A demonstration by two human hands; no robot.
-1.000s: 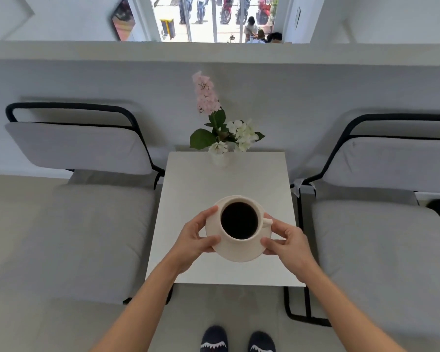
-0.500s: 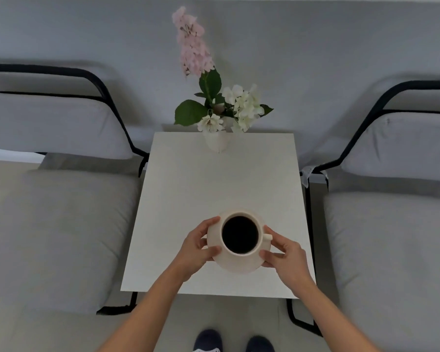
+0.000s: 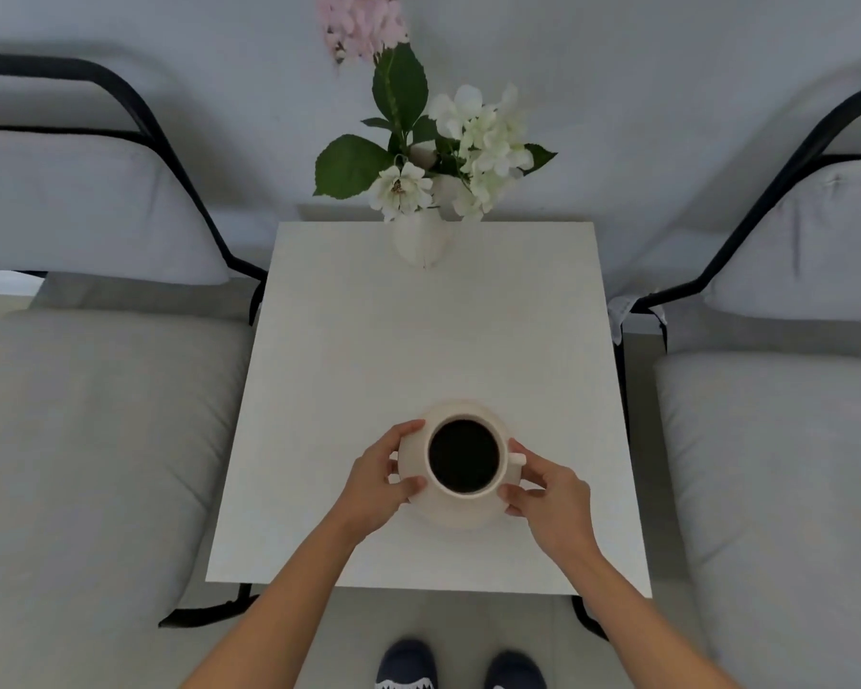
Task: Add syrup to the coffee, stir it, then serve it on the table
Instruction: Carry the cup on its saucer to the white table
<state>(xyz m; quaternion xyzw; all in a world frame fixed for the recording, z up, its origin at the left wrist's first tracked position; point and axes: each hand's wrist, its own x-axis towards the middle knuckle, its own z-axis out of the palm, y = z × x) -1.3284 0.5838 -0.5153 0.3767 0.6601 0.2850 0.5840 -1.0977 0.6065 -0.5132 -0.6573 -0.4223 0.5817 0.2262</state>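
Note:
A cream cup full of black coffee [image 3: 463,456] sits on a matching saucer [image 3: 461,517], its small handle pointing right. Both are over the near half of the white square table [image 3: 359,370]; whether the saucer touches the tabletop I cannot tell. My left hand [image 3: 376,482] grips the saucer's left rim, thumb and fingers curled around it. My right hand [image 3: 550,492] grips the right rim just under the handle. No syrup or spoon is in sight.
A white vase of white and pink flowers [image 3: 421,238] stands at the table's far edge. Grey cushioned chairs with black frames flank the table, one on the left [image 3: 95,415] and one on the right [image 3: 776,440]. My dark shoes [image 3: 461,668] show below the near edge.
My view has tilted down and closed in on the table. Both hands have carried the cup and saucer lower and slightly farther over the tabletop.

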